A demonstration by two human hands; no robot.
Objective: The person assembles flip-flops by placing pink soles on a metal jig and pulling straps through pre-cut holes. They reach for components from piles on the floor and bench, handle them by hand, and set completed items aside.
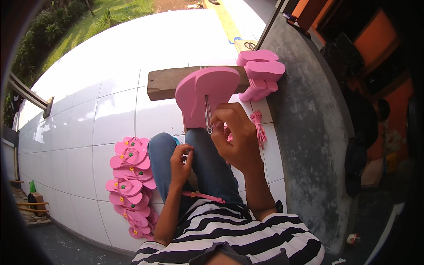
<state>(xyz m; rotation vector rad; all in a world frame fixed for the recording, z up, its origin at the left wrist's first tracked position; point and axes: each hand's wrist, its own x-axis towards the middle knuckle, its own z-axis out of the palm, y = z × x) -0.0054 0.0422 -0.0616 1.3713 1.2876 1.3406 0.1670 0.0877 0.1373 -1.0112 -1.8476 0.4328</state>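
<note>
A pair of pink flip-flop soles (223, 81) is at the front of a wooden block (162, 84), one sole partly overlapping the other. From the sole's face sticks a looped metal wire tool (208, 112). My right hand (236, 132) is closed at the wire's lower end, thumb and fingers pinched around it. My left hand (181, 162) is over my left thigh, fingers curled together; whatever they may hold is too small to tell. On my lap lies a pink flip-flop strap (204, 195).
Finished pink flip-flops (128, 187) with small flower trims lie in a row at my left. Stacked pink soles (265, 70) stand by the block's right end. A bundle of pink straps (258, 129) rests right of my hand. Scissors (250, 45) are beyond; a grey ledge (304, 128) runs along the right.
</note>
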